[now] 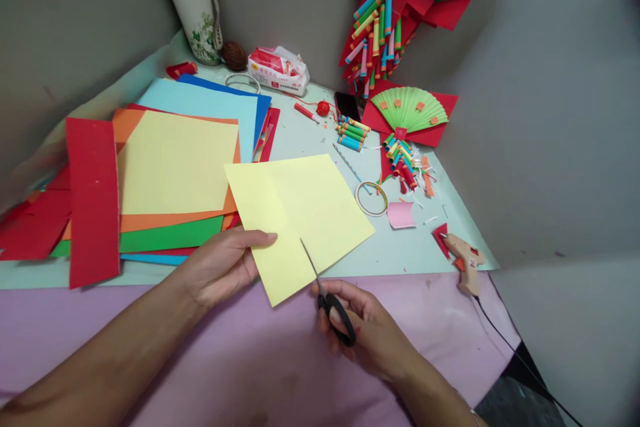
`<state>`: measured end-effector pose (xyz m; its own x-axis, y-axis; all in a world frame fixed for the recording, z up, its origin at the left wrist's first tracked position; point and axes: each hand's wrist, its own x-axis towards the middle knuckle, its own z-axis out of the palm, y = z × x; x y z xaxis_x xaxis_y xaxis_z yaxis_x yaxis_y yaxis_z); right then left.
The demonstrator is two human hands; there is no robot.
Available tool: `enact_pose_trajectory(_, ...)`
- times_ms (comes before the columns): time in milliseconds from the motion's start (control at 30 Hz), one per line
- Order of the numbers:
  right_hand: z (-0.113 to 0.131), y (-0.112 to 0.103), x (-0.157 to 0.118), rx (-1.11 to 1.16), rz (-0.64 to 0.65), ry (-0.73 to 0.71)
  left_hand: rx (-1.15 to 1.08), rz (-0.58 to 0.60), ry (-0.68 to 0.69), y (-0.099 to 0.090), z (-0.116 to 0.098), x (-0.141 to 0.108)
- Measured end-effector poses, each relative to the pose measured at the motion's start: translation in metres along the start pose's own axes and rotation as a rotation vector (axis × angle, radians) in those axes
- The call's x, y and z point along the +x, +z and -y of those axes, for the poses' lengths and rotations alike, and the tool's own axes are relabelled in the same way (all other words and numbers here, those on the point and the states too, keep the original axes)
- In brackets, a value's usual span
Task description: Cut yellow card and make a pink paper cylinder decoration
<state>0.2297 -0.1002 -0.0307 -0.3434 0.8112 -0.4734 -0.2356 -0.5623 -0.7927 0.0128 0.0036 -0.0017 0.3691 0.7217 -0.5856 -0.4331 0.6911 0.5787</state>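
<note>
A sheet of yellow paper (320, 200) is held up over the table's front edge by my left hand (227, 263), whose thumb lies on top of its left side. A faint crease runs down the sheet. My right hand (357, 320) grips black-handled scissors (336, 317). One thin blade lies over the paper, pointing up and left from its lower edge; the other blade is hidden beneath. To the left lies a stack of coloured sheets with yellow paper (180, 160) on top, and a red strip (93, 200) rests across its left end.
A beige glue gun (466, 261) with a black cord lies at the right. Around the back are a roll of tape (371, 199), small rolled paper tubes (351, 133), a green fan ornament (410, 110), a tissue pack (279, 70) and a white cup (193, 7).
</note>
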Motion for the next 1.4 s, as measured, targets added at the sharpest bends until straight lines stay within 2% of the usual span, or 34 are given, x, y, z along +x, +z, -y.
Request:
enact_pose_trajectory(1033, -0.0004, 0.001, 0.0066, 0.011, -0.016, -0.02, 0.015, 0.013, -0.013, -0.0007, 0.0015, 0.0004)
enact_pose_trajectory(1400, -0.0015, -0.0007, 0.0078, 0.028, -0.025, -0.019, -0.053, 0.031, -0.007, -0.002, 0.0019, 0.0032)
